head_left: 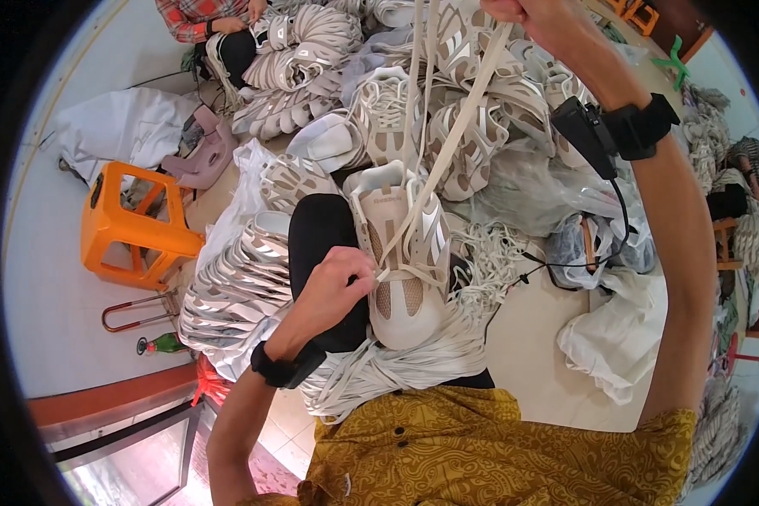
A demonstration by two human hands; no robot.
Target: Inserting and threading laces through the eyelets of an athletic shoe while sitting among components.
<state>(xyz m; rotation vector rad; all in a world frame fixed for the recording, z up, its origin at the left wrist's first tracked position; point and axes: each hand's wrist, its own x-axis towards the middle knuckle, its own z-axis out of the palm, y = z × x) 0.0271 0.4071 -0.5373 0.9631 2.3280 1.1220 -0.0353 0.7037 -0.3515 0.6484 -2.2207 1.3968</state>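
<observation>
A beige and white sneaker [406, 316] rests on my lap, toe toward me, with its tongue standing up. Long flat cream shoelaces [455, 152] rise from its lower eyelets. High at the top edge, my right hand [531, 18] is closed around them and holds them taut; its fingers are partly cut off by the frame. My left hand [341, 282] is closed at the sneaker's left side, with a bit of lace showing at its fingertips. A thick bundle of white laces [388, 371] lies across my lap, under the toe.
Stacked sneakers [236, 282] line my left side, and a pile of sneakers [388, 114] lies ahead. An orange stool [139, 223] and green bottle [164, 343] are at left. White plastic [616, 333] lies right. Another person in a plaid sleeve [190, 21] sits at far left.
</observation>
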